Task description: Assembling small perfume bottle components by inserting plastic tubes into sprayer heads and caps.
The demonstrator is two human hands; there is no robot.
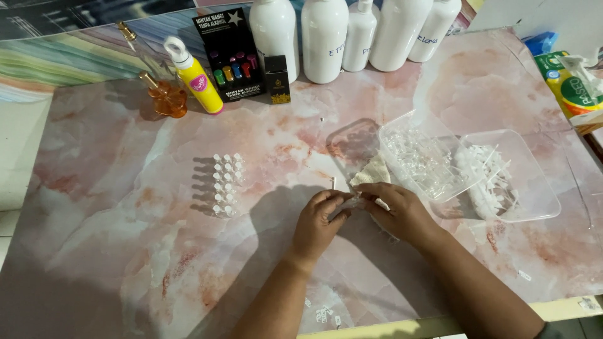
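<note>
My left hand (319,221) and my right hand (397,210) meet over the pink marbled table (125,207), fingertips pinched together on a tiny clear vial (353,199), which is mostly hidden by the fingers. A folded white tissue (374,171) lies just beyond the hands. To the left stand rows of several small capped vials (226,184). To the right are a clear tray of empty vials (422,157) and a clear tray of white caps and sticks (502,176).
Several tall white bottles (323,37) line the back edge. A black display card (227,53), a small black box (277,78), a yellow bottle (195,78) and an amber glass bottle (164,94) stand back left. A green tissue pack (575,88) lies far right.
</note>
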